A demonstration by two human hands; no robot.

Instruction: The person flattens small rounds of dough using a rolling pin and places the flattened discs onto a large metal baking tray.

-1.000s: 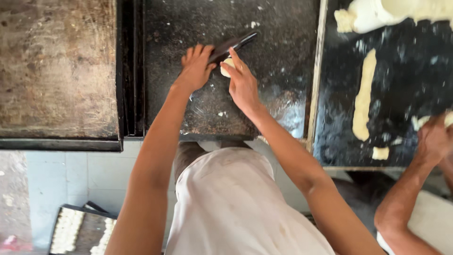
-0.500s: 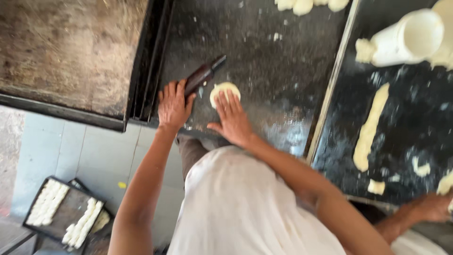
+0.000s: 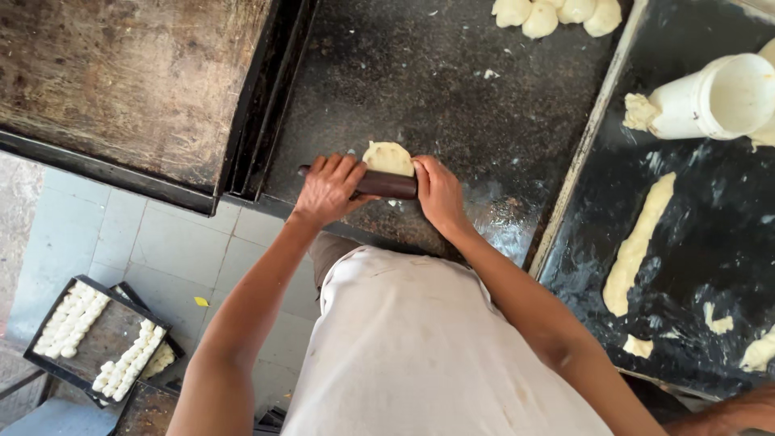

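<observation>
A: Dark speckled stone worktop (image 3: pixel 452 89), a rusty metal tray (image 3: pixel 121 81) to our left, grey tiled floor (image 3: pixel 129 242) below. We're at the rolling step: dark wooden rolling pin (image 3: pixel 386 184) lies across the near edge of a small dough disc (image 3: pixel 387 157), close to the worktop's front edge.

B: Hands?

A: Left hand (image 3: pixel 329 190) sits over the pin's left end, fingers spread and only lightly curled, palm pressing, not a grip. Right hand (image 3: pixel 436 192) covers the right end, fingers close together and bent down over it. Both touch only the pin.

B: Next move, our guess?

A: Probably push the pin forward over the disc with even pressure from both palms; it looks thick and only partly flattened.

B: Anything else?

A: Dough balls (image 3: pixel 557 14) at the far edge. Oily black tray (image 3: pixel 710 242) on our right holds a dough strip (image 3: pixel 638 242) and a white plastic tub (image 3: pixel 718 97) on its side. Floor tray of dough pieces (image 3: pixel 97 339) lower left. Another person's hand (image 3: pixel 726 416) bottom right.
</observation>
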